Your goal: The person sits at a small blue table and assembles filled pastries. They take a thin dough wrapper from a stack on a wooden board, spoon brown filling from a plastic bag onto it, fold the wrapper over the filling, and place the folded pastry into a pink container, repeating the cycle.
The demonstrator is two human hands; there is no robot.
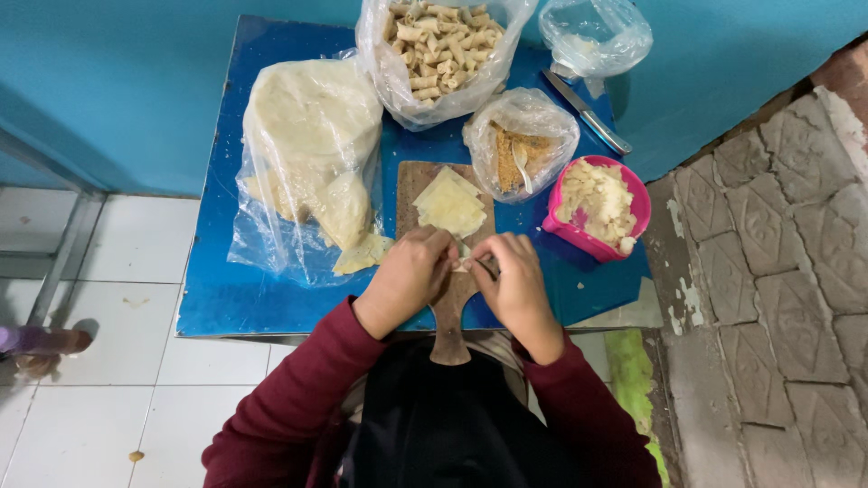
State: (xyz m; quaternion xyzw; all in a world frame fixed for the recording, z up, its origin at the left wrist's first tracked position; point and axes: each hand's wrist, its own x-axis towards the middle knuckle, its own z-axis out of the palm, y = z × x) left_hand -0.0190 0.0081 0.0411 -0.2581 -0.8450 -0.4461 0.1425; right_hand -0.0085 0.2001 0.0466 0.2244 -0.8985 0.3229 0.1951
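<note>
Place: a plain home food-making corner.
Signs: blue table (226, 298) by a painted wall, wooden board (449, 316), bagged rolls (438, 45), pink bowl (637, 212), knife (588, 113), tiled floor (90, 407).

Two hands are seen, a left hand (409, 276) and a right hand (514, 282). One wooden board (448, 312) is counted on one blue table (226, 298). Four clear plastic bags are counted, one pink bowl (592, 237), one knife (586, 112) and one white spoon (523, 165). The rolled pieces cannot be counted.
</note>
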